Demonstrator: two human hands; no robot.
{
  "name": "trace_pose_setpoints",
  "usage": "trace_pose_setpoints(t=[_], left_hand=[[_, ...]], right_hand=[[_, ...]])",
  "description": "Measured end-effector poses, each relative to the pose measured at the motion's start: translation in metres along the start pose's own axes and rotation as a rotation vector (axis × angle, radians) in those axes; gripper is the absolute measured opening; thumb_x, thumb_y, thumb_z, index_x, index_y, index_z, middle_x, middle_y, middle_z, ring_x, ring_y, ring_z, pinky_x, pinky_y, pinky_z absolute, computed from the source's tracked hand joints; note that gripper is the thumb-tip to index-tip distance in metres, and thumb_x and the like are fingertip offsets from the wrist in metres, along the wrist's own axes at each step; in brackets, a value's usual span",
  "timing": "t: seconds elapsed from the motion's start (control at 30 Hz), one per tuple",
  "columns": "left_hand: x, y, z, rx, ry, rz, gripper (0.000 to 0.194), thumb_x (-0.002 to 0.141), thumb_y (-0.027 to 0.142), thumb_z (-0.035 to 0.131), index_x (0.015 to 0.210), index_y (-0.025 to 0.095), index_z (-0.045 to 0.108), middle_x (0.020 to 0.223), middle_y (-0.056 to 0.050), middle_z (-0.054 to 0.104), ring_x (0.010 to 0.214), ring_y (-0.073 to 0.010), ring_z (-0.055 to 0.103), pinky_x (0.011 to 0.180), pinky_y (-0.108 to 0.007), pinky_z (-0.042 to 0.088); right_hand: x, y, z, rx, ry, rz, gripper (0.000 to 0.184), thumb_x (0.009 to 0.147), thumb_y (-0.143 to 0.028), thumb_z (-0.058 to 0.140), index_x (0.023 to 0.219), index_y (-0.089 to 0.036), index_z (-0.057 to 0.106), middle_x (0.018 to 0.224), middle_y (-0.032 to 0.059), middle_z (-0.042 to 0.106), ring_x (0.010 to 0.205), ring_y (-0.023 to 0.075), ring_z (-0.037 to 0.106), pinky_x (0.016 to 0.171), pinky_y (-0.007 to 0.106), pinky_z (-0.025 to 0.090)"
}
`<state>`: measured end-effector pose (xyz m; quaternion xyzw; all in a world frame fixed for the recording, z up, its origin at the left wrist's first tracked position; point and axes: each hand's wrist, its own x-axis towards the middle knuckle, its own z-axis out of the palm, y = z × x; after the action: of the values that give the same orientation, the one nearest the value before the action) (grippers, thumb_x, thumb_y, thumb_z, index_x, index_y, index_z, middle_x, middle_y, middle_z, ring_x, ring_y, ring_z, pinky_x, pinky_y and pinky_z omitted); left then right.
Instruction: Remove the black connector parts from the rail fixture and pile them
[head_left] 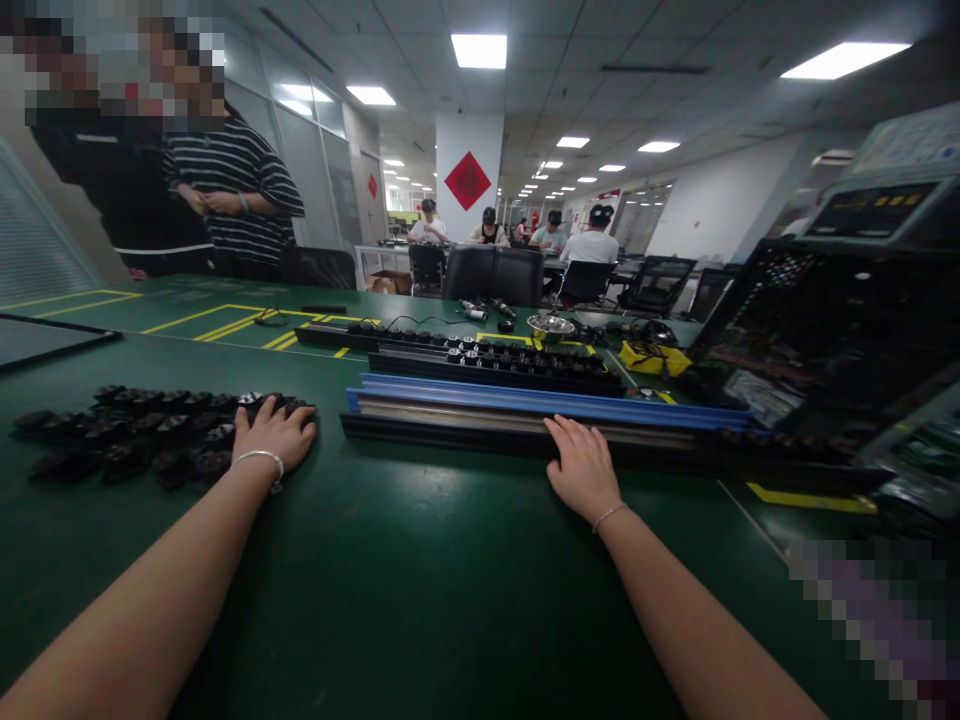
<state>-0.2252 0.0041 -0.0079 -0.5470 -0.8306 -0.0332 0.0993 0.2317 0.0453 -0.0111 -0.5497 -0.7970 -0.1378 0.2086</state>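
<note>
My left hand (276, 437) lies over the right end of several rows of small black parts (169, 425), its fingers apart and bent down onto the nearest ones. What is under its fingertips is partly hidden. To the right, my right hand (583, 465) reaches to a long black rail (442, 432) with a silvery inner channel, its fingers stretched out and touching the rail's near edge. Just behind that rail runs a long blue rail (480, 392), parallel to it. Both rails lie flat on the green table (420, 600).
Farther back lie black rails (427, 365) carrying rows of small parts. Beyond are a metal bowl (551, 325) and a yellow tray (654, 358). A dark equipment rack (795, 310) rises at right. Two people stand at the left; others sit farther off.
</note>
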Motion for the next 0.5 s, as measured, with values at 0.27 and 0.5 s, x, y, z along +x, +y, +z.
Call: trace_pose_setpoints(t=[0.27,0.5], left_hand=[[0.005,-0.011,0.002,0.050,0.002,-0.036,0.050,0.087,0.043,0.027,0.131,0.030,0.048,0.140,-0.007,0.046,0.137,-0.0327,0.021,0.106,-0.064,0.015],[-0.002,-0.005,0.000,-0.014,0.134,-0.079,0.047,0.083,0.045,0.039,0.125,0.029,0.054,0.147,-0.004,0.035,0.138,-0.0403,0.010,0.105,-0.067,0.012]], right_hand=[[0.008,0.037,-0.010,0.106,0.143,0.072,0.046,0.074,-0.018,0.043,0.117,-0.021,0.060,0.123,0.0063,0.059,0.116,0.0218,0.048,0.103,0.041,0.031],[-0.015,0.147,-0.025,-0.030,0.330,0.650,0.056,0.082,-0.036,0.039,0.126,-0.003,0.050,0.131,0.0283,0.043,0.121,0.0342,0.039,0.093,0.048,0.032]])
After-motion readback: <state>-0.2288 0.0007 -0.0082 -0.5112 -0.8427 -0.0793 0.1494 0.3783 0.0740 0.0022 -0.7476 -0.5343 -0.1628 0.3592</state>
